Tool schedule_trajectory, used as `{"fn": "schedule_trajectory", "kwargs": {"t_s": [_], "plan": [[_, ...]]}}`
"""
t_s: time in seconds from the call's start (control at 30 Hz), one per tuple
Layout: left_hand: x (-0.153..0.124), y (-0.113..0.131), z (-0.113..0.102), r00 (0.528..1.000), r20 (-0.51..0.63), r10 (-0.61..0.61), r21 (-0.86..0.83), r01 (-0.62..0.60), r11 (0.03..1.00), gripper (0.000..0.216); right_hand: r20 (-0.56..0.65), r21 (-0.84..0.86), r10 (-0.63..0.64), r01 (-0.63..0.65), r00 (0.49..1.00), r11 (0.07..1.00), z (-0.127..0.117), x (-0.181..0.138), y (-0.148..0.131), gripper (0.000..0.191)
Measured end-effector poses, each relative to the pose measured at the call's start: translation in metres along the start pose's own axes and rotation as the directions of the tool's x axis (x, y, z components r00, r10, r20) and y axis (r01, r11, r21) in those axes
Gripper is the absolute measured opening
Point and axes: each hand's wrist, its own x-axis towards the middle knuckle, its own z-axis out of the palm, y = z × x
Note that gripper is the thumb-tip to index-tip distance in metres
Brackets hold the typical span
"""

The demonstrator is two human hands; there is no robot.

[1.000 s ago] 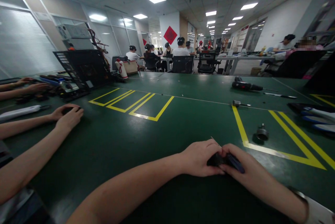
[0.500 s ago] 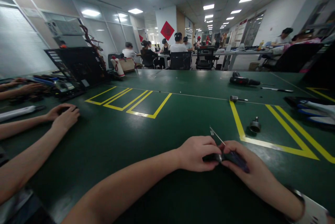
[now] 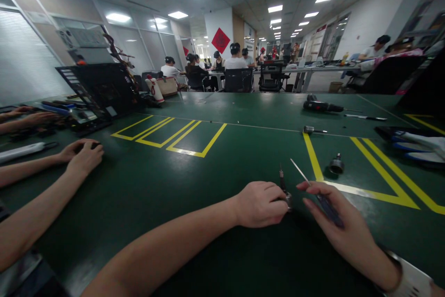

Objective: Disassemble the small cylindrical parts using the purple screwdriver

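Observation:
My left hand (image 3: 262, 205) is closed on a small metal piece with a thin shank (image 3: 282, 179) that points up and away. Its silvery round end (image 3: 289, 200) shows at my fingertips; the rest is hidden by the hand. A short way to the right, my right hand (image 3: 342, 216) holds a screwdriver (image 3: 330, 211) with a dark purplish handle. The handle lies across the palm, and the thin blade points up and left. Thumb and forefinger are apart at the tips. The two hands do not touch.
A cup-shaped metal bit (image 3: 337, 165) stands inside yellow tape marks (image 3: 375, 194). Farther back lie another metal bit (image 3: 309, 130), a black power drill (image 3: 321, 104) and a pen (image 3: 365, 117). A co-worker's hands (image 3: 81, 153) rest on the green table (image 3: 156, 186) at left.
My right hand has drawn away to the right with the screwdriver, off the metal piece. My left hand keeps hold of that piece, whose shank now points more upright.

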Motion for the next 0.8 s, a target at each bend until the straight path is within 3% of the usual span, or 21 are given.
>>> {"fn": "schedule_trajectory", "kwargs": {"t_s": [0.1,0.17,0.23,0.3,0.4,0.47,0.63,0.8], "plan": [[0.001,0.0,-0.002,0.97,-0.021,-0.244,-0.186,0.236,0.954,0.009,-0.092,0.064,0.155,-0.149,0.984,0.987,-0.008,0.002,0.0,0.02],[0.003,-0.002,-0.004,0.9,-0.049,-0.434,-0.349,0.392,0.851,0.008,-0.109,0.153,0.246,-0.228,0.963,0.962,-0.012,0.003,-0.001,0.025],[0.004,-0.005,-0.003,0.793,-0.08,-0.604,-0.529,0.48,0.7,0.012,-0.094,0.242,0.316,-0.286,0.944,0.927,-0.015,0.005,-0.002,0.028],[0.006,-0.01,-0.001,0.671,-0.079,-0.737,-0.713,0.479,0.513,0.016,-0.058,0.26,0.362,-0.336,0.93,0.905,-0.015,0.006,-0.004,0.032],[0.008,-0.017,0.002,0.502,-0.002,-0.865,-0.907,0.364,0.214,0.023,-0.014,0.127,0.364,-0.359,0.931,0.925,-0.014,0.008,-0.007,0.037],[0.009,-0.019,0.001,0.422,0.072,-0.904,-0.954,0.292,0.06,0.028,-0.002,0.014,0.34,-0.34,0.94,0.94,-0.014,0.008,-0.009,0.039],[0.011,-0.02,-0.002,0.372,0.242,-0.896,-0.968,0.16,-0.195,0.034,0.028,-0.125,0.267,-0.261,0.963,0.957,-0.013,0.008,-0.009,0.041],[0.013,-0.021,-0.004,0.344,0.319,-0.883,-0.946,0.067,-0.316,0.025,0.062,-0.146,0.241,-0.231,0.968,0.962,-0.011,0.008,-0.01,0.039]]}}
